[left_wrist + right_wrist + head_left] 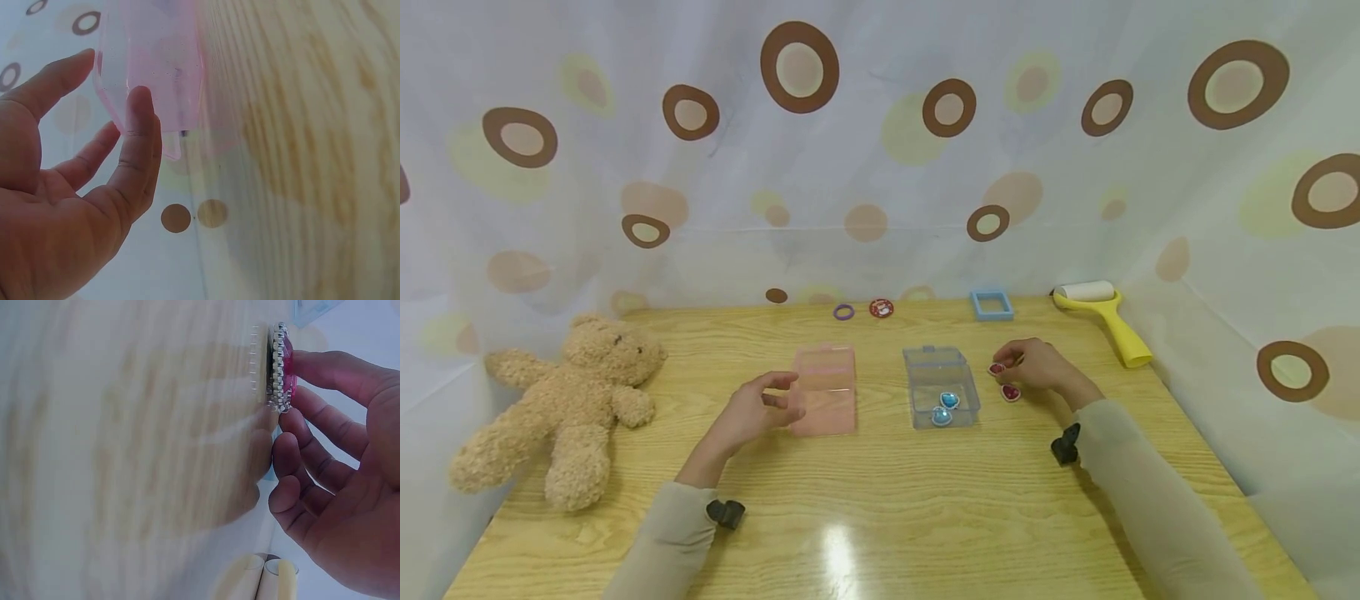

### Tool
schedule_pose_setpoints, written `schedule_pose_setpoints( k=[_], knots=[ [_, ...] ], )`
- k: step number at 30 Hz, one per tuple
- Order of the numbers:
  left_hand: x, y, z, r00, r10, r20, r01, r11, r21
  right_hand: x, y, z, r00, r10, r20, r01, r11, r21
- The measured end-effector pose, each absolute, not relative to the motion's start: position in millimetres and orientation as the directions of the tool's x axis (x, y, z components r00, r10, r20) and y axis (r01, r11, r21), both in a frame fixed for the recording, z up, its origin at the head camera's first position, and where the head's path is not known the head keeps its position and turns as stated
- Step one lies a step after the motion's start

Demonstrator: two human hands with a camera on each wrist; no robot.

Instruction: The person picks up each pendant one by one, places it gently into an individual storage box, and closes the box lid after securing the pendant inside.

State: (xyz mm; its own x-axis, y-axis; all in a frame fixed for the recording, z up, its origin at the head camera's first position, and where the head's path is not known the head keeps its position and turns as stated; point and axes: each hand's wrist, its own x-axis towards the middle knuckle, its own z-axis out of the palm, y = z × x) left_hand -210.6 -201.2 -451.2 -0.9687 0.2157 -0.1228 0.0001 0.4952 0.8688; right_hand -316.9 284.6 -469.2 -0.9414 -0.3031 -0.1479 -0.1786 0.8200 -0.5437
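Note:
My right hand curls over a red heart gem on the wooden table, pinching it at the fingertips. In the right wrist view the fingertips sit on the red gem, which has a studded rim. A second red gem lies just below the hand. Left of it stands a clear box holding two blue gems. My left hand hovers open at the left edge of a pink box; its fingers are straight before the pink box.
A teddy bear lies at the table's left. Along the back edge are a purple ring, a red round badge, a blue square frame and a yellow lint roller. A dotted curtain encloses the table.

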Motion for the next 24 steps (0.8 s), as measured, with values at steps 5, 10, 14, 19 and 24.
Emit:
schedule_pose_setpoints(
  k=[5,10,14,19,24],
  knots=[
    [-210.1,-202.6,-451.8,-0.965,0.234,-0.122,0.01,0.493,0.87,-318.6,284.5,-471.1,-0.94,-0.307,-0.149,-0.186,0.828,-0.529],
    [-210.2,-203.3,-452.4,-0.961,0.247,-0.123,0.013,0.484,0.875,-317.3,283.7,-469.3,-0.94,-0.31,-0.143,-0.191,0.826,-0.53],
    [-210.2,-204.1,-452.5,-0.96,0.249,-0.13,0.006,0.482,0.876,-314.7,282.4,-466.6,-0.943,-0.31,-0.125,-0.197,0.817,-0.542],
    [-209.3,-204.5,-452.7,-0.958,0.254,-0.133,0.004,0.476,0.879,-311.6,279.2,-461.0,-0.943,-0.309,-0.12,-0.187,0.795,-0.576],
    [-209.0,-204.8,-452.7,-0.954,0.267,-0.133,0.006,0.463,0.886,-310.3,272.5,-453.8,-0.943,-0.316,-0.101,-0.196,0.776,-0.599]
  ],
)
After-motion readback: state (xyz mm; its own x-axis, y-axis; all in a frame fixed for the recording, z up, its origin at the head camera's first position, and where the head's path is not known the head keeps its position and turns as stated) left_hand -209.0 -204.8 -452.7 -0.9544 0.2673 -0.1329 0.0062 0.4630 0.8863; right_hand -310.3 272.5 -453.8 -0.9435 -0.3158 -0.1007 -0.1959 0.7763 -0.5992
